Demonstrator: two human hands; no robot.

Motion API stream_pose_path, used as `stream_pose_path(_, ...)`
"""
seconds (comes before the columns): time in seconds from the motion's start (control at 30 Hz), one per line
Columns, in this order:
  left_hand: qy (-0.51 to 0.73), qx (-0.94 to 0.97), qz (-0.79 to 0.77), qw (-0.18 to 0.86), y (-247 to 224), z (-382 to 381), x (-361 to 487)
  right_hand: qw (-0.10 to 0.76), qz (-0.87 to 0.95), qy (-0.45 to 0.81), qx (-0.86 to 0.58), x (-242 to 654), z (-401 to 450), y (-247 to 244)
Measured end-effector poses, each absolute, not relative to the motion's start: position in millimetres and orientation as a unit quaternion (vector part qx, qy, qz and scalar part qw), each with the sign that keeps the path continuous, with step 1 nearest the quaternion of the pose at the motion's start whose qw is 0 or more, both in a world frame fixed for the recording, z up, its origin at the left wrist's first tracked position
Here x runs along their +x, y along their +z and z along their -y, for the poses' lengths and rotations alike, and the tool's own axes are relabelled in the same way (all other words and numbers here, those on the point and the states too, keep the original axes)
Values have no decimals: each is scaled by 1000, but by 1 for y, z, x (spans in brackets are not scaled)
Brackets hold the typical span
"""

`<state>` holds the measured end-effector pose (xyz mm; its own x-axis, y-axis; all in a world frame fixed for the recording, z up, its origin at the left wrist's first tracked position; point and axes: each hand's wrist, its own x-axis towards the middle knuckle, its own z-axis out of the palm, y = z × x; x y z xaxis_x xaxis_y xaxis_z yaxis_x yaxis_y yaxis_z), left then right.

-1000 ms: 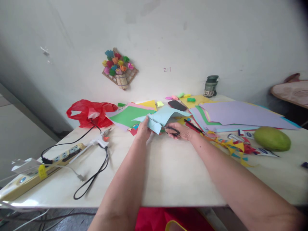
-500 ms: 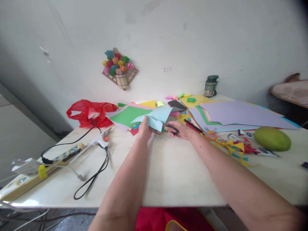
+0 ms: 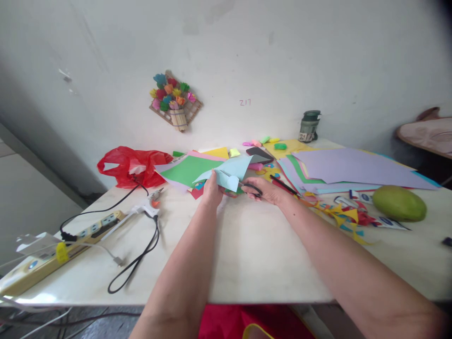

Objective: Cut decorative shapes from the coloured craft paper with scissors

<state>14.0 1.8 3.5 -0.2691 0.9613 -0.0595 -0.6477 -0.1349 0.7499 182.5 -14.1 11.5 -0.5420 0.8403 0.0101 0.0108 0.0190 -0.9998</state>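
A light blue sheet of paper (image 3: 237,165) is held above the table, its near edge cut into a rounded flap. My left hand (image 3: 212,189) is closed on the paper's left side, thumb on top. In my right hand (image 3: 263,190) are black-handled scissors (image 3: 253,188), with the fingers wrapped round the handles. The blades reach leftward into the paper at the cut; how far apart they are is hard to make out. Just behind lies a green sheet (image 3: 189,170), and small colourful paper pieces show partly under the blue sheet.
At left are a red plastic bag (image 3: 123,165), a glue gun (image 3: 150,205) with its cord, and a power strip (image 3: 70,249). To the right lie stacked coloured sheets (image 3: 353,165), yellow scraps (image 3: 341,216), glue tubes and a green fruit (image 3: 399,203). A phone (image 3: 259,154) and a bottle (image 3: 309,127) stand farther back.
The blue paper has tilted slightly in my left hand. Both hands keep almost the same place, and the scissors stay at the cut.
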Motion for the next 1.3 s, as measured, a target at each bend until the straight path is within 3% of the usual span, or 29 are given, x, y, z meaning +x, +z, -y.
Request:
stream_pose_path(0.33,707,242,-326,579,4,-1,14,339,655,564,-372,184,16,12)
stream_pose_path(0.9,736,182,-345,553,0,-9,-6,306,656,593,-352,192,12,6)
stream_pose_path(1.3,747,213,-324,540,-2,-7,2,330,647,602,-332,192,12,4)
